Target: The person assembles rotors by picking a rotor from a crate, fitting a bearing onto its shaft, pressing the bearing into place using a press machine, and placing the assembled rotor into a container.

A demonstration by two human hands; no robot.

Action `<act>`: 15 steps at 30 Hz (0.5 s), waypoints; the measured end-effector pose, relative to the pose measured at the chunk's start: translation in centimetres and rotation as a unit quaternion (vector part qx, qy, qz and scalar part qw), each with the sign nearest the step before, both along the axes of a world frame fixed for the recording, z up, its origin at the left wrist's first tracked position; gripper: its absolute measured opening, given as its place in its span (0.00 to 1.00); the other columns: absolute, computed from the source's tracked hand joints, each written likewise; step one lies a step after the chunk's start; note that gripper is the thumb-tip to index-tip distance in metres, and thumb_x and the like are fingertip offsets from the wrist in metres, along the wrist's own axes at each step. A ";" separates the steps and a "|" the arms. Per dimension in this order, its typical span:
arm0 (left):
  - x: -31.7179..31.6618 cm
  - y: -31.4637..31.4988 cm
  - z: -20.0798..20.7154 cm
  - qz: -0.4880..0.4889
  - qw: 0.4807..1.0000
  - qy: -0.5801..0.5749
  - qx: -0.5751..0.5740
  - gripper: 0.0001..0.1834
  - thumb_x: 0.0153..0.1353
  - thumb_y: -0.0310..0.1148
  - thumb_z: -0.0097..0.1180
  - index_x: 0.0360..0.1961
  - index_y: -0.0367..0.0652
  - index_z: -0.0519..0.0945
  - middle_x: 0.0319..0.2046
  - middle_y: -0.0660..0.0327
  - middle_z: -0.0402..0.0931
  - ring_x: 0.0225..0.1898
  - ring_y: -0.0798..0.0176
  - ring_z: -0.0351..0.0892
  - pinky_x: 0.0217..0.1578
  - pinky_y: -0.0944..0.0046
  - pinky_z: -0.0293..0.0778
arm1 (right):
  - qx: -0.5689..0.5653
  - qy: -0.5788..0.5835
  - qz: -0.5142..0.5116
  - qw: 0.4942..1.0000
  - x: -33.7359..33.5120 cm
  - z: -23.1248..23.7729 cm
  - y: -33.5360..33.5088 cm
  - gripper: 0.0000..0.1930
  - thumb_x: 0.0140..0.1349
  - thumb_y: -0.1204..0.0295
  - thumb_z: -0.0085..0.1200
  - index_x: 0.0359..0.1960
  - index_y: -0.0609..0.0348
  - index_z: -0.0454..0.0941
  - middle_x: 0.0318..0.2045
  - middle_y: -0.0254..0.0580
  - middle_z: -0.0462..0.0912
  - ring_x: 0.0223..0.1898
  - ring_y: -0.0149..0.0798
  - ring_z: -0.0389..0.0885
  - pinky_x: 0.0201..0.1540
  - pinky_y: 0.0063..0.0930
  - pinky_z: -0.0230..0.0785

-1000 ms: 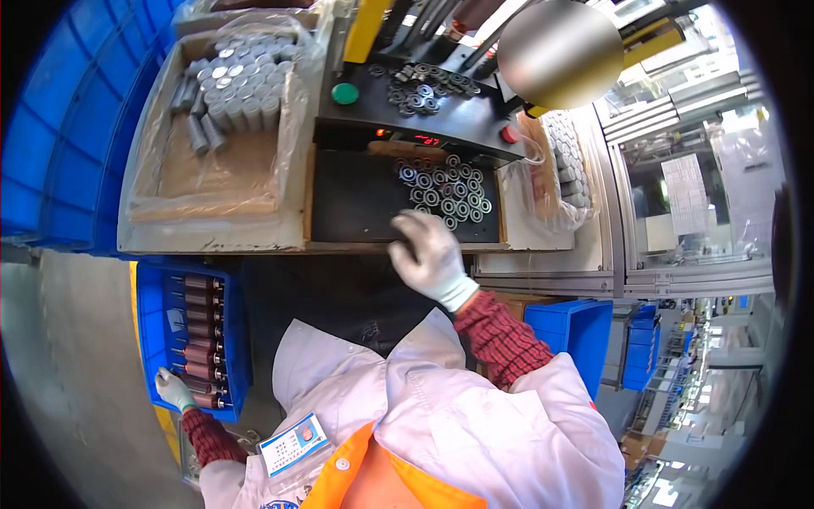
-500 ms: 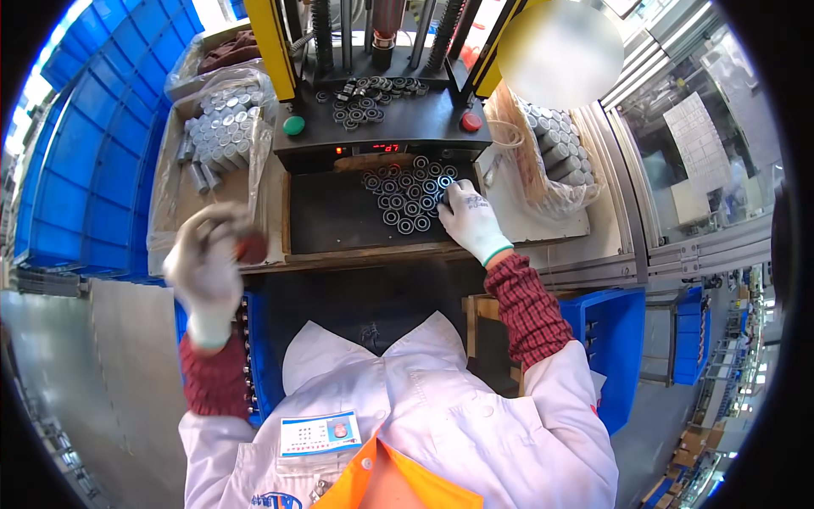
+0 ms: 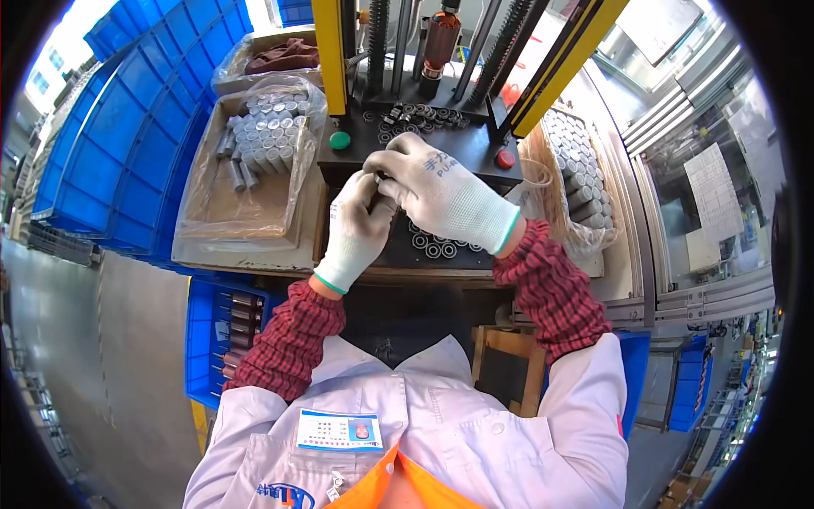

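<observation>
In front of the press, my two gloved hands meet at the fingertips. My left hand (image 3: 356,225) is closed, with its thumb and fingers pinched together just below the right one. My right hand (image 3: 428,182) pinches at the same spot from above. A small dark metal bit shows between the fingertips; its kind and anything below it are hidden. Beneath the right hand, several ball bearings (image 3: 434,248) lie on the dark tray, partly covered. More bearings (image 3: 415,119) rest on the press bed. A motor armature (image 3: 442,41) with reddish-brown windings stands upright in the press (image 3: 475,140).
A green button (image 3: 340,141) and a red button (image 3: 505,159) flank the press front. Boxes of metal cylinders stand left (image 3: 271,136) and right (image 3: 581,170). A blue bin (image 3: 202,339) low on the left holds several armatures. Tall blue crates (image 3: 127,170) line the far left.
My left hand, blurred with a reddish-brown object beside the left box, has moved right to the middle. My right hand has left the bearing pile and moved left to meet it. The view has shifted.
</observation>
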State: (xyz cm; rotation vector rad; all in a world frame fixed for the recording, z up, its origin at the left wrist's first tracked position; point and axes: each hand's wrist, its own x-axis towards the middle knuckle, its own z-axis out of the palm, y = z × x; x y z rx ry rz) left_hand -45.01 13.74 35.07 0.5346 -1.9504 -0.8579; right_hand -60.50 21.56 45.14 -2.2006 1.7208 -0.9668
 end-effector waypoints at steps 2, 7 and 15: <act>0.4 0.3 0.0 0.001 0.998 -0.033 0.048 0.06 0.61 0.22 0.62 0.39 0.35 0.80 0.36 0.49 0.79 0.37 0.45 0.82 0.38 0.53 0.77 | 0.063 0.073 0.025 0.995 0.1 0.7 -0.5 0.17 0.68 0.75 0.61 0.58 0.60 0.81 0.49 0.58 0.79 0.49 0.62 0.86 0.53 0.47 0.81; 0.1 -0.3 -1.4 -0.052 0.997 0.019 0.055 0.11 0.61 0.22 0.62 0.46 0.35 0.82 0.43 0.48 0.81 0.45 0.42 0.84 0.46 0.51 0.79 | 0.035 0.180 -0.021 0.983 1.6 -0.1 -1.2 0.08 0.69 0.70 0.58 0.42 0.61 0.74 0.39 0.58 0.81 0.37 0.58 0.88 0.39 0.48 0.81; -0.8 0.2 -2.7 -0.051 0.997 -0.054 0.016 0.34 0.58 0.23 0.67 0.66 0.34 0.71 0.58 0.41 0.76 0.61 0.35 0.77 0.62 0.48 0.74 | 0.094 0.282 -0.141 0.945 2.0 -1.5 -3.0 0.14 0.75 0.61 0.52 0.46 0.60 0.77 0.36 0.54 0.87 0.38 0.56 0.90 0.41 0.46 0.83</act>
